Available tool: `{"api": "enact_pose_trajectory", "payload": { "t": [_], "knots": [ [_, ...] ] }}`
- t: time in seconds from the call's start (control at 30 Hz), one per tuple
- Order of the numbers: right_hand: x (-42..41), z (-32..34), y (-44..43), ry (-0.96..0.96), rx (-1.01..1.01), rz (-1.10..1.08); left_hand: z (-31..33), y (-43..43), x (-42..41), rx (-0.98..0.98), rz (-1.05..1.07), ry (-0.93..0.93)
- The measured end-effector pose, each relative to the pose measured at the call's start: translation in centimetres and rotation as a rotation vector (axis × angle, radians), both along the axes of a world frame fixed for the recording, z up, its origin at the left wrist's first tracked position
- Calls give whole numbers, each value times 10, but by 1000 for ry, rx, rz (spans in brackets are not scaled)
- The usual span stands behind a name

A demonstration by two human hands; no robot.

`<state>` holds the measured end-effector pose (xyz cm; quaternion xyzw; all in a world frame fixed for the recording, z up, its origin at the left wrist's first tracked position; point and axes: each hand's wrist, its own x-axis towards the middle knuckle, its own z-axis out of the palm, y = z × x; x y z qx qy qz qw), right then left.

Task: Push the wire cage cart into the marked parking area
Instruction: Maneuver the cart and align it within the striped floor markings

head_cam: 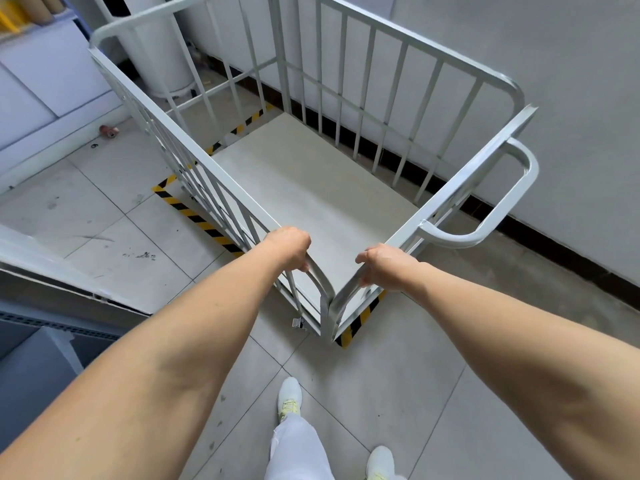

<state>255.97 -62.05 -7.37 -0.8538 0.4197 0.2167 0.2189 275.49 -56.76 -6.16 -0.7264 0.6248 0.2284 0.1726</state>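
Observation:
A white wire cage cart (pixel 391 81) with barred sides and a pale flat deck stands in front of me, one corner pointing at my feet. My left hand (pixel 290 247) grips the top rail of its left side near that corner. On the adjoining right-side rail my right hand (pixel 384 264) is closed too. A curved push handle (pixel 498 199) sticks out from the cart's right side. Yellow-and-black striped floor tape (pixel 194 216) marks the parking area; it shows along the cart's left, at the far end and under the near corner. The cart sits mostly within that outline.
A grey wall (pixel 554 81) with a dark skirting runs close along the cart's right. A white cylinder (pixel 162 53) stands beyond the far left corner. White shelving (pixel 45 88) lines the left, with a small red object (pixel 109 130) on the floor. My white shoes stand on tiled floor.

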Motion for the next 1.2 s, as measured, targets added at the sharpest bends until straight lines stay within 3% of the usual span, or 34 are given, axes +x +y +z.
{"api": "enact_pose_trajectory", "payload": {
  "t": [0.33, 0.7, 0.97, 1.2],
  "knots": [
    [-70, 33, -62, -96, -121, -140, 30, -55, -82, -21, 20, 173],
    [-210, 43, -144, -76, -169, 17, 30, -105, -227, -98, 219, 154],
    [-221, 37, -199, -59, -167, 222, 22, -136, -235, -83, 354, 45],
    [-212, 28, -251, 63, -72, 316, 1, -156, -217, 22, 548, 118]
  ]
}}
